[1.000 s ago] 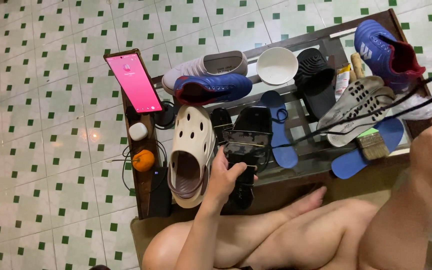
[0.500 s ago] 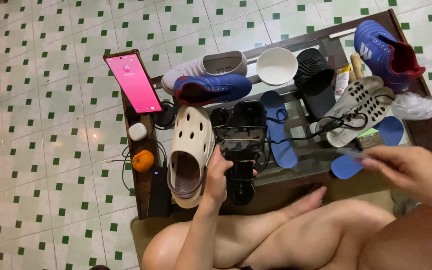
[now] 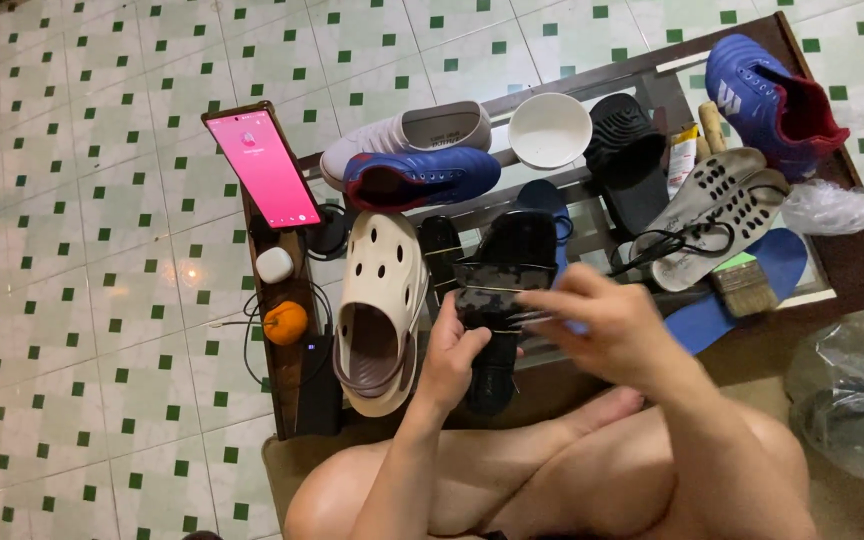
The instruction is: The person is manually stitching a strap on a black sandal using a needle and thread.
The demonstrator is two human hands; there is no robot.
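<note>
My left hand grips a black sandal over the near edge of a low glass-topped table. My right hand has come onto the same sandal, fingers pinching at its strap near the middle. A cream clog lies just left of the sandal. A blue and red football shoe and a white sneaker lie behind them. My bare knees fill the bottom of the view.
A phone with a pink screen leans at the table's left end, above an earbud case and an orange fruit. A white bowl, black slide, perforated insoles, brush, blue boot and plastic bags crowd the right.
My right hand swung in from the far right to the black sandal. My left hand lifted and turned the sandal slightly while keeping hold.
</note>
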